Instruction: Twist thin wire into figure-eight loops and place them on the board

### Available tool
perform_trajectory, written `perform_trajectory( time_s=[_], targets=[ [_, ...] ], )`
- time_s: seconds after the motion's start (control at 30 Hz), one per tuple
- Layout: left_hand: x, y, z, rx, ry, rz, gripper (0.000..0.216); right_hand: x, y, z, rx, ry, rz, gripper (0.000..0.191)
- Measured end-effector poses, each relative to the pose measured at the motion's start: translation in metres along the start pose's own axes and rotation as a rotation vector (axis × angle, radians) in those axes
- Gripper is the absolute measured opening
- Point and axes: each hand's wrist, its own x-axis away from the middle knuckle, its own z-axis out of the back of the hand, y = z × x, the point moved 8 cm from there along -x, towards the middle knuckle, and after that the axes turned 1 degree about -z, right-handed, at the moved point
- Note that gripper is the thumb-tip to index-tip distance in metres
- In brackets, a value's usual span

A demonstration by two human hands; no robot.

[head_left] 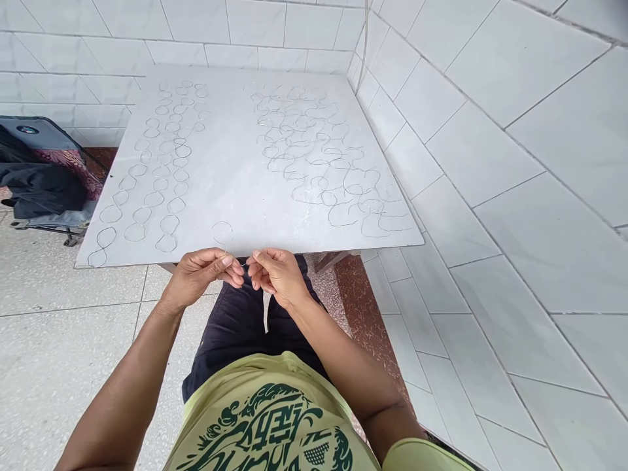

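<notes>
At the near edge of the white board, my left hand pinches a thin wire between thumb and forefinger. A round loop of this wire stands up above the fingers, over the board. My right hand is just beside, its thumb and forefinger closed on the wire's other end; a short length shows between the hands. On the board's left side, figure-eight wires lie in rows. Many open, curved wires lie overlapping on the right side.
The white board rests on a support, with tiled walls behind and to the right. A folding chair with dark cloth on it stands at the left. A pale cable hangs in the corner.
</notes>
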Motion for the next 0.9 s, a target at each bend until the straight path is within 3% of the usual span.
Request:
perform_trajectory(
  time_s=[0.23, 0.47, 0.67, 0.9],
  targets=[
    [-0.008, 0.001, 0.006, 0.155, -0.022, -0.091, 0.014, 0.008, -0.008, -0.009, 0.059, -0.081, 0.011, 0.039],
    [-0.008, -0.002, 0.008, 0.224, -0.028, -0.087, 0.008, 0.013, 0.000, -0.020, 0.072, -0.207, -0.019, 0.040],
    [-0.008, 0.000, 0.005, 0.230, -0.059, -0.094, 0.007, 0.014, 0.004, -0.020, 0.051, -0.187, -0.079, 0.039],
    [-0.006, 0.012, 0.000, 0.064, -0.123, -0.142, 0.010, 0.018, 0.005, -0.019, 0.013, -0.098, -0.135, 0.036]
  ],
)
